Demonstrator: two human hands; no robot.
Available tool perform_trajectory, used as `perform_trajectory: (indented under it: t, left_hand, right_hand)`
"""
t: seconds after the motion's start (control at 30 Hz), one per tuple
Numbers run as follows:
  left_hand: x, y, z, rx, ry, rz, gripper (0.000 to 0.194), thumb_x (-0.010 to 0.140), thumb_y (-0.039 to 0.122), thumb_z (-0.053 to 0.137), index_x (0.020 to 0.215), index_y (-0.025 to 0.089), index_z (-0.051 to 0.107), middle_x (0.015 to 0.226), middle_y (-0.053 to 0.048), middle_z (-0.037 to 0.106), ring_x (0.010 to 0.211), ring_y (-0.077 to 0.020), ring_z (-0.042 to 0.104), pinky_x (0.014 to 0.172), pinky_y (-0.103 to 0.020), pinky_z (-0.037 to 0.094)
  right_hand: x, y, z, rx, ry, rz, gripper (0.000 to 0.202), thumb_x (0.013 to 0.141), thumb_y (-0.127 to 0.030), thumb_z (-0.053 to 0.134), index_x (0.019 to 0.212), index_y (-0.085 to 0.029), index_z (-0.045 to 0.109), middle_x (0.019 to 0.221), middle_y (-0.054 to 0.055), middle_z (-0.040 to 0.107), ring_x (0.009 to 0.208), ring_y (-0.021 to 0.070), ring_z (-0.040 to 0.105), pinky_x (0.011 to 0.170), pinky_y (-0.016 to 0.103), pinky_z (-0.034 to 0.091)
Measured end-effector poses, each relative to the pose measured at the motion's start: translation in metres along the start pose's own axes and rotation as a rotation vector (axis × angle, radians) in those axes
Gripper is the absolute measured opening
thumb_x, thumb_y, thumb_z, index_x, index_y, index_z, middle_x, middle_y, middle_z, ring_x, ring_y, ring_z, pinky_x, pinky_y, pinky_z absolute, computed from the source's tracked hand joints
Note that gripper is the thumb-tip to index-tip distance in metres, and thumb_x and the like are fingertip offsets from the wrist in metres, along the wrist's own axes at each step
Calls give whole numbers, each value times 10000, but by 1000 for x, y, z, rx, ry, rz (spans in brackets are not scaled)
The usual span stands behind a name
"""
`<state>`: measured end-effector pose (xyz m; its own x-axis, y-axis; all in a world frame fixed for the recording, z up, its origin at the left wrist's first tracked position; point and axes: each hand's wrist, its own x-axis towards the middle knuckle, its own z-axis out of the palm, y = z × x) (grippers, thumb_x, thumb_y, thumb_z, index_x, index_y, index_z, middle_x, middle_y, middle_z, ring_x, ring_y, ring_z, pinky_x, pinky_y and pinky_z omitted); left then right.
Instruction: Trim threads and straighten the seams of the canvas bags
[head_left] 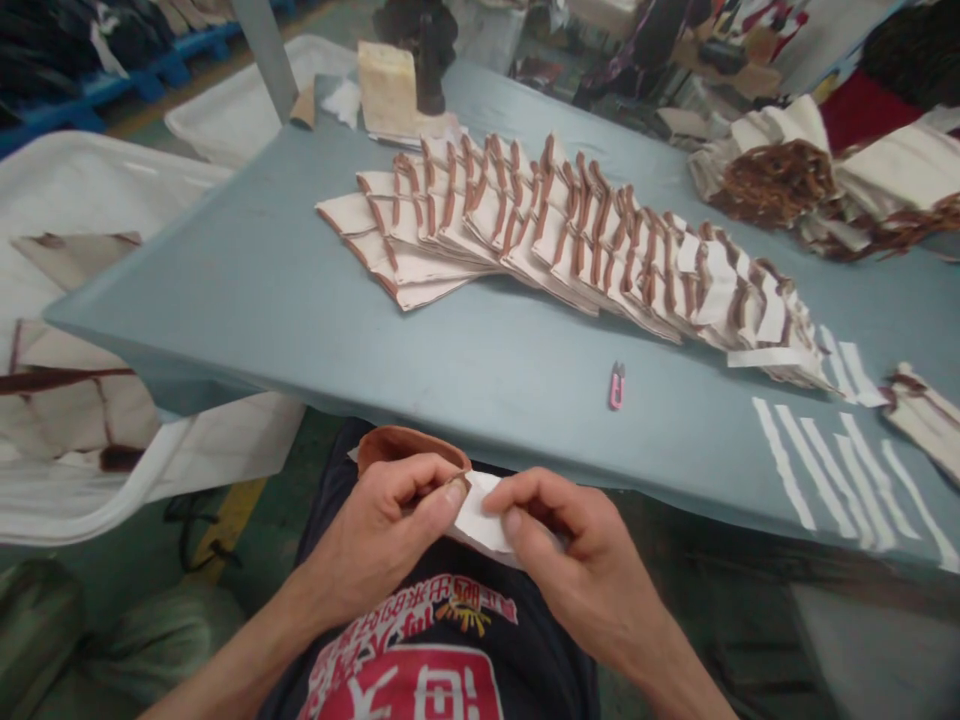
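Just below the table's front edge, my left hand (411, 503) pinches a brown-edged fabric piece (409, 447), whose brown band curves up behind the fingers. A white strip (480, 512) spans the gap between my two hands. My right hand (559, 520) has thumb and index finger closed on the right part of that white strip. Both hands are over my lap, close together. The lower part of the fabric piece is hidden behind my hands.
On the blue-green table (262, 320) lies a long fanned row of cream pieces with brown edges (555, 220). Pink thread snips (616, 386) lie in front of it. White strips (817, 480) are at the right. A white bin (45, 520) stands left.
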<state>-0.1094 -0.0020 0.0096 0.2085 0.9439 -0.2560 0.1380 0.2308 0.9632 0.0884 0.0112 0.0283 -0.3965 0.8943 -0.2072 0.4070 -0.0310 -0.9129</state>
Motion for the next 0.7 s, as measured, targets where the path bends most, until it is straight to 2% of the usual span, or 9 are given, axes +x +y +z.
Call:
perform_trajectory:
  t: [0.17,0.33,0.5,0.57,0.7]
  left_hand:
    - [-2,0,-3,11,3,-3,378,964,426,514,756,145,659,739,-7,584,647,-139,500,573,-247,384]
    - [-4,-5,-5,-2,-5,46,355,1000,376,498,772,157,659,763,2,587,669,-133,509,596,-239,387]
    - [-2,-10,-5,-53,-9,85,409,1039,390,454,728,168,600,699,26,493,629,-124,440,576,-243,363]
    - [-1,-11,-5,-69,9,81,424,1047,399,452,737,166,625,723,16,530,651,-130,464,598,-246,380]
    - [0,-15,-4,-62,55,44,426,1048,425,475,817,163,719,912,-35,673,820,-166,570,717,-255,432]
  right_hand:
    - [0,-7,-1,-125,79,-169,177,943,-156,592,949,-202,763,790,-18,738,625,98,601,585,203,434]
    - [2,-7,3,-157,130,-287,136,943,-111,630,928,-185,743,796,-17,731,659,91,629,637,191,478]
    - [5,-6,6,-135,142,-443,139,964,-74,629,1005,-178,712,908,9,747,788,102,686,725,195,527]
    - [5,-6,7,-108,168,-474,155,960,-61,629,1015,-183,708,920,9,750,817,105,696,737,198,537]
    - [4,-9,12,-50,274,-420,186,945,-53,635,1001,-211,715,901,-21,755,751,94,680,698,196,545]
